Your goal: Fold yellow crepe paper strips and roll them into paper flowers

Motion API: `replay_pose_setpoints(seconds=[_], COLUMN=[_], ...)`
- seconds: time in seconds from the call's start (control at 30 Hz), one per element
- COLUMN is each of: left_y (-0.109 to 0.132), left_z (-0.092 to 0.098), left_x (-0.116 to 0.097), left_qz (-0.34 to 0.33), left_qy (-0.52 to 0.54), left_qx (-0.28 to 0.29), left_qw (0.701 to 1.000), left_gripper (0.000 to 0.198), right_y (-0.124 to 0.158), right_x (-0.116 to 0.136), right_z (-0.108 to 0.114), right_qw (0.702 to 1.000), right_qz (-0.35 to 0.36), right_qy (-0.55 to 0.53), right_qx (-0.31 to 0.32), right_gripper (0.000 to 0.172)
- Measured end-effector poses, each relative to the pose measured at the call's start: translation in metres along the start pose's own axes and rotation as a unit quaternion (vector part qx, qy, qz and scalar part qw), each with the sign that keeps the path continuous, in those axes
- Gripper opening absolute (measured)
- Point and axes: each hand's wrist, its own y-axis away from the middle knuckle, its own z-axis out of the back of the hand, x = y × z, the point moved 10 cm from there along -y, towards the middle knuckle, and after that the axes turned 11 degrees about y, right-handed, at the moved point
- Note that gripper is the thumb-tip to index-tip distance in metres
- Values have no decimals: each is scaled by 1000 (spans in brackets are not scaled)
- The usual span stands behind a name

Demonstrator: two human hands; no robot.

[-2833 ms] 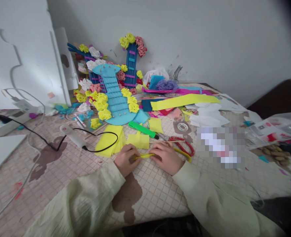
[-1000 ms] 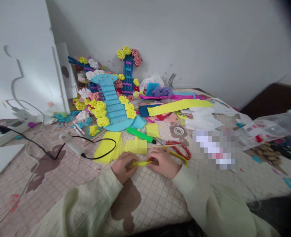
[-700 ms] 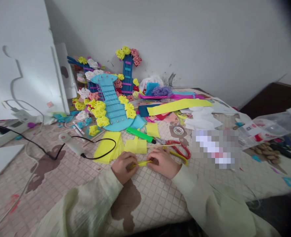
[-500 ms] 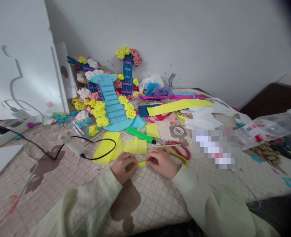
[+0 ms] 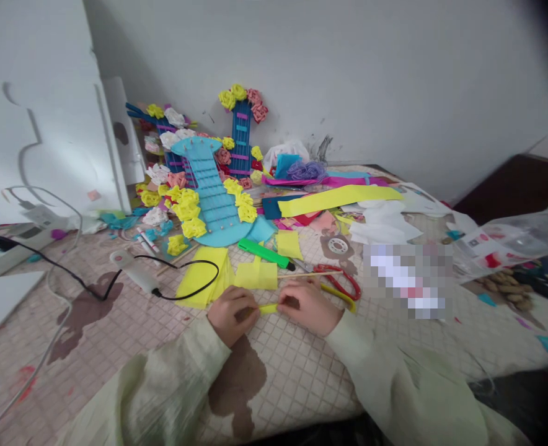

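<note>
My left hand [image 5: 230, 314] and my right hand [image 5: 309, 305] rest on the tiled tablecloth, both closed in a pinch on the ends of a narrow yellow paper strip [image 5: 268, 308] stretched between them. Just beyond my fingers lie yellow paper squares [image 5: 256, 275] and a larger stack of yellow sheets [image 5: 199, 277]. Red-handled scissors [image 5: 341, 280] and a thin wooden stick [image 5: 309, 274] lie just past my right hand.
A glue gun [image 5: 134, 271] with a black cord lies left of the yellow sheets. A green cutter [image 5: 265, 253], a blue paper guitar with paper flowers [image 5: 211, 195], long yellow and pink paper strips [image 5: 339, 198], a tape roll [image 5: 337, 246] and plastic bags [image 5: 511, 238] crowd the far table.
My hands have drawn closer together on the yellow strip, so less of it shows between them. The view has shifted slightly; nothing else on the table moved.
</note>
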Motion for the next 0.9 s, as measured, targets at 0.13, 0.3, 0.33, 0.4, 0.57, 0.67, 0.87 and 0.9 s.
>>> replay_pose_setpoints(seconds=[0.13,0.3,0.33,0.4,0.57,0.67,0.87,0.9], left_y=[1,2,3,3,4,3,6,7], left_z=[0,1,0,0,-3,-2,-8,-11], left_x=[1,2,3,4,2,0,7,7], left_qz=[-5,-5,-4,0,7,14,68,71], left_qy=[-3,8,12,18,25,51,98,111], left_qx=[-2,-6,-6,-4,7,6,27,40], left_qw=[1000,1000,1000,1000,1000,999,992,991], left_gripper=[13,15,17,22,16,13,20,25], right_y=[-1,0,0,1,4,5,4,3], right_x=[-3,-2,-2,-1,2,2,6,8], right_z=[-2,-4,-4,-3,-4,-4,1,1], right_qw=[1000,1000,1000,1000,999,999,997,996], right_qz=[-18,-14,-16,-18,-13,-12,12,21], right_qy=[-9,0,2,3,-10,0,-63,-77], right_qx=[12,18,15,11,30,33,36,43], right_gripper=[4,4,4,4,7,7,4,4])
